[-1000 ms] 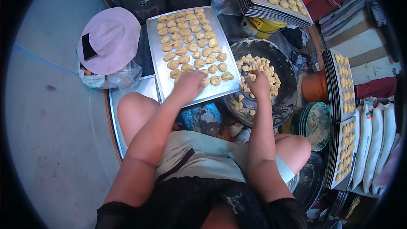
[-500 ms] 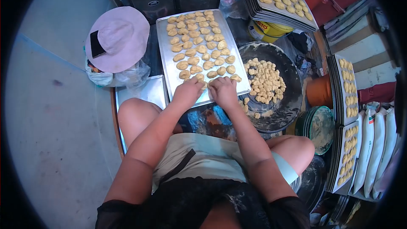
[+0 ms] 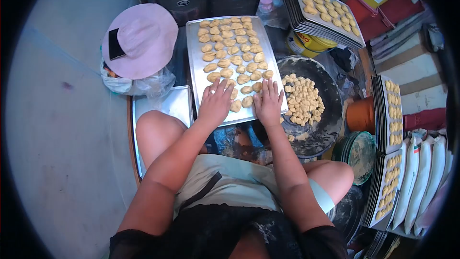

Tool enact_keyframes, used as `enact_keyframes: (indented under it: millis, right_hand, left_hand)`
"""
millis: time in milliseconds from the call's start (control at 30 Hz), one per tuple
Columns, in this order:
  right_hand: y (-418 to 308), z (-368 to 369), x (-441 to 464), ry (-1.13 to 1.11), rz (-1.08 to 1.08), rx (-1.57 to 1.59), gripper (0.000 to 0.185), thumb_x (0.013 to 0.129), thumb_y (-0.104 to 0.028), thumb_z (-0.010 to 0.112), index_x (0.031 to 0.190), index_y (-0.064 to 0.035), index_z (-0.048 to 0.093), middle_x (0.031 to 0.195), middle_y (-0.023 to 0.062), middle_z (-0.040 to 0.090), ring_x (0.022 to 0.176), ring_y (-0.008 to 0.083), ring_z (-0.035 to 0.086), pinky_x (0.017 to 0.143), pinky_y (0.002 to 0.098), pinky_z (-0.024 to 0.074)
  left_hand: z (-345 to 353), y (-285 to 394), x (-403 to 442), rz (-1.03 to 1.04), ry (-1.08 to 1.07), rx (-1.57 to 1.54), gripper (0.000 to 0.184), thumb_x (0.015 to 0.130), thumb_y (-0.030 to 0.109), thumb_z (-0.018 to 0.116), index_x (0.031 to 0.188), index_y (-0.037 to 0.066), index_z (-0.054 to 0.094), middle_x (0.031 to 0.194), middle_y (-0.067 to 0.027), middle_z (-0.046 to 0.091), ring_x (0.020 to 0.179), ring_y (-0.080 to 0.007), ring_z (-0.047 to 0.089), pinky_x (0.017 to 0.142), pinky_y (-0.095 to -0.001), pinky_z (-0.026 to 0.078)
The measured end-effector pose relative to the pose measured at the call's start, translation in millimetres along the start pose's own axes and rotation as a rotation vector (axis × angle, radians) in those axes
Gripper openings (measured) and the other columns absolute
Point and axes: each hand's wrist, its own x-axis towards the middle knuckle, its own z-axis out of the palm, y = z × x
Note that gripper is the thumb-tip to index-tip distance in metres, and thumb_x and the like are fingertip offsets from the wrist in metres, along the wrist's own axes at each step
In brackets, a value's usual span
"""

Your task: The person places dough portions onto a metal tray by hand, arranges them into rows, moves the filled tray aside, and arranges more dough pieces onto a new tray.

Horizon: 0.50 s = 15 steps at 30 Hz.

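A metal baking tray (image 3: 197, 64) lies in front of my knees, covered with rows of shaped dough pieces (image 3: 235, 60). Over its near left part my left hand (image 3: 215, 103) rests with fingers stretched out, covering some pieces. My right hand (image 3: 269, 104) lies near the tray's right edge, fingers extended and a little apart, palm down. Between the two hands sit a dough piece (image 3: 247, 101) and another dough piece (image 3: 235, 106), both uncovered. What lies directly under the fingers is hidden.
Right of the tray stands a black basin (image 3: 329, 124) with small dough lumps (image 3: 304, 100). Stacked trays (image 3: 330, 7) rest on a yellow bucket (image 3: 311, 43); more tray stacks (image 3: 393, 110) stand at right. A pink hat (image 3: 143, 43) with a phone (image 3: 116, 44) lies at left.
Both hands have gone from closed fingers at the tray's near side to flat, stretched fingers. They have moved apart, exposing dough pieces between them. The whole view has shifted slightly.
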Motion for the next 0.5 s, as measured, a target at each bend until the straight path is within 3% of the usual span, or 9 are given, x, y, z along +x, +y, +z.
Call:
enact_keyframes:
  millis: [100,133,233,267,400,500]
  right_hand:
    - [1.9,-1.4,-1.2,-0.132,0.037,-0.075,0.064,0.091,-0.029,0.059,0.148,-0.0085,0.039,0.157,0.0180,0.031,0.145,0.0373,0.029,0.117,0.0588,0.0163]
    - [6.8,0.1,0.6,0.016,0.021,0.090,0.058,0.091,-0.026,0.059,0.145,-0.0121,0.045,0.157,0.0191,0.029,0.144,0.0380,0.029,0.117,0.0579,0.0164]
    - [43.7,-13.6,20.5,0.062,0.072,0.160,0.048,0.092,-0.023,0.059,0.139,-0.0168,0.055,0.157,0.0196,0.028,0.145,0.0381,0.028,0.117,0.0584,0.0157]
    - [55.2,-15.8,28.9,0.083,0.117,0.265,0.040,0.093,-0.024,0.059,0.133,-0.0234,0.061,0.159,0.0177,0.026,0.145,0.0370,0.027,0.116,0.0595,0.0146]
    - [73.8,-25.6,39.6,-0.063,-0.082,-0.075,0.042,0.094,-0.035,0.059,0.136,-0.0342,0.058,0.162,0.0117,0.022,0.148,0.0342,0.023,0.114,0.0665,0.0090]
    - [78.2,-14.3,28.5,-0.262,-0.086,-0.124,0.042,0.095,-0.038,0.057,0.137,-0.0341,0.058,0.163,0.0102,0.021,0.149,0.0330,0.020,0.113,0.0673,0.0057]
  left_hand:
    - [10.4,-9.0,-6.9,-0.054,-0.057,0.038,0.059,0.091,0.034,0.062,0.144,0.011,0.047,0.149,-0.0168,0.040,0.145,-0.0353,0.027,0.115,-0.0537,0.022]
    - [2.8,-8.8,-3.6,-0.081,-0.088,-0.005,0.060,0.093,0.038,0.060,0.145,0.012,0.045,0.152,-0.0180,0.036,0.147,-0.0380,0.022,0.117,-0.0565,0.016]
    - [-22.9,-10.9,5.9,-0.174,-0.028,-0.059,0.058,0.091,0.039,0.063,0.141,0.012,0.051,0.153,-0.0181,0.034,0.147,-0.0386,0.022,0.116,-0.0564,0.019]
    - [-28.3,-15.0,6.1,-0.192,-0.020,-0.085,0.056,0.092,0.039,0.062,0.139,0.011,0.052,0.154,-0.0192,0.032,0.147,-0.0395,0.020,0.115,-0.0563,0.020]
    - [-37.3,-21.7,4.4,-0.233,0.013,-0.170,0.056,0.093,0.042,0.061,0.140,0.012,0.052,0.153,-0.0190,0.034,0.146,-0.0406,0.023,0.114,-0.0546,0.022]
    - [-37.3,-19.4,5.2,-0.202,0.014,-0.166,0.056,0.093,0.042,0.062,0.140,0.012,0.052,0.153,-0.0184,0.034,0.146,-0.0407,0.023,0.114,-0.0541,0.022]
